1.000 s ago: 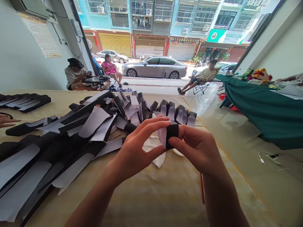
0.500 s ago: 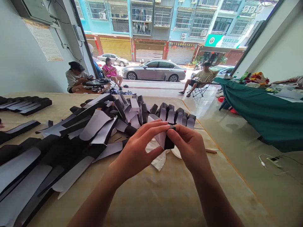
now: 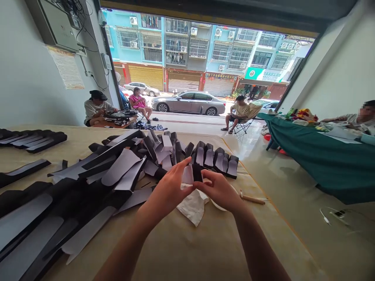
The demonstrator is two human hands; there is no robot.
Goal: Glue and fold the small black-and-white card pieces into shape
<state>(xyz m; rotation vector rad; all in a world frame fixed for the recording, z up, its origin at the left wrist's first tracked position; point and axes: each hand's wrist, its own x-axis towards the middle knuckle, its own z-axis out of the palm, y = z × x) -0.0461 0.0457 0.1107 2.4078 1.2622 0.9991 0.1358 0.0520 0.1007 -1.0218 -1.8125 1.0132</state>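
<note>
Both my hands meet over the table's middle and pinch one small folded card piece [image 3: 193, 173], black outside and white inside. My left hand [image 3: 170, 189] holds its left side with the fingers curled. My right hand [image 3: 219, 189] grips its right, black side between thumb and fingers. Just beyond stands a row of folded black-and-white pieces [image 3: 215, 158]. Under my hands lies a crumpled white cloth [image 3: 191, 207].
A big heap of flat black-and-white card strips [image 3: 73, 187] covers the table's left half. A wooden stick [image 3: 252, 199] lies right of my hands. A green-covered table [image 3: 319, 156] with a seated person stands at the right. Other people sit by the open shopfront.
My hands have moved away from me toward the row of folded pieces, still holding the piece. The camera has tilted up, showing more ceiling and a person at the right table.
</note>
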